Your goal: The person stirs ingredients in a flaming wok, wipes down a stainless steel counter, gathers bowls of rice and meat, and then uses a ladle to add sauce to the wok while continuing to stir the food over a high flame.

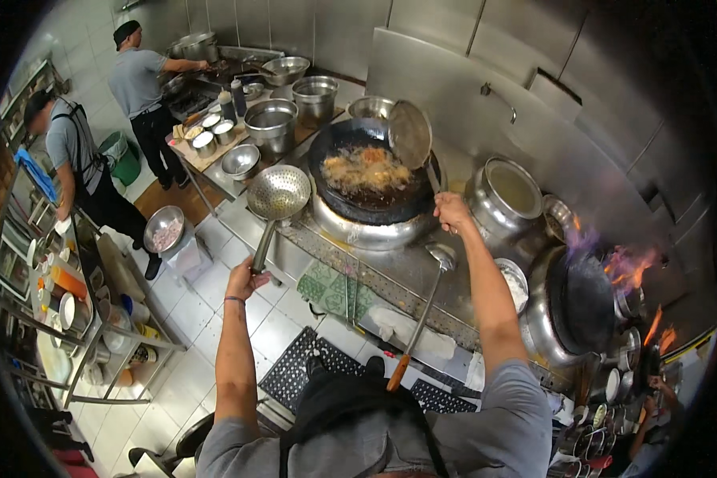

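Note:
A perforated metal strainer [279, 192] is held by its handle in my left hand [248, 279], bowl up, beside the wok range. My right hand [452, 213] grips the handle of a round fine-mesh skimmer [410, 134]. The skimmer stands tilted at the right side of a black wok [346, 134]. Golden pieces of food [365, 170] bubble in dark oil inside that wok. Below my right hand, a steel ladle [439, 263] with a wooden handle lies across the range's front edge.
Flames [633, 266] rise behind a second wok [588, 302] on the right. A steel pot of liquid [514, 188] stands between the woks. Steel pots [270, 122] line the left counter. Two co-workers [137, 77] stand at left; another person's hands [657, 382] show at far right.

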Action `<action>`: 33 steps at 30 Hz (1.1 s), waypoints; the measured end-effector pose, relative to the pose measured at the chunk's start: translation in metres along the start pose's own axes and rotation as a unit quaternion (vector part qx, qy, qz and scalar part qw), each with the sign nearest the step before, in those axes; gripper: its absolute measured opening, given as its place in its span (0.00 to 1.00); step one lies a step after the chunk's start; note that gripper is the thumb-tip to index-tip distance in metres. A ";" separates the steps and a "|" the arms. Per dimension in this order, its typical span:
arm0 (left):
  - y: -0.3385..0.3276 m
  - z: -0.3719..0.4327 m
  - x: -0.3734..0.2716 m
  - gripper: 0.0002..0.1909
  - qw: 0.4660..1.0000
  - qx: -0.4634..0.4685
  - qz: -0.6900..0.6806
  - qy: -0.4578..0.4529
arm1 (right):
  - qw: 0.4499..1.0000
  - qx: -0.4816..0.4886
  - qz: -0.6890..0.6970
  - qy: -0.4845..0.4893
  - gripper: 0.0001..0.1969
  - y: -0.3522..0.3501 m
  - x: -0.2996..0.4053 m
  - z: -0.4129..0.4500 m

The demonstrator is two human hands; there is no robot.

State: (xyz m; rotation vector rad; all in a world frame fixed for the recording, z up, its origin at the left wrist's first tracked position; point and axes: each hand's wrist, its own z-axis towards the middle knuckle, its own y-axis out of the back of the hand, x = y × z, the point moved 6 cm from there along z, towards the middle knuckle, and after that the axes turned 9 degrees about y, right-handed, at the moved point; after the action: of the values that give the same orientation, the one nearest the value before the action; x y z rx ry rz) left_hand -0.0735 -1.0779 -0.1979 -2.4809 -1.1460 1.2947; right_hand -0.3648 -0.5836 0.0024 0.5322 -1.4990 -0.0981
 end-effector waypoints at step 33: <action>-0.274 -0.044 -0.104 0.04 0.978 0.104 0.166 -0.072 | 0.937 0.025 0.349 -0.013 0.12 -0.088 0.012 -0.046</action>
State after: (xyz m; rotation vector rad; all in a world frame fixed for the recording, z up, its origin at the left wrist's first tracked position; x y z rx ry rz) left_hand -0.2332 -0.9434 0.0127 -2.5270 -0.5930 1.6081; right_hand -0.2970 -0.6533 -0.0199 0.0131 -1.6402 0.4894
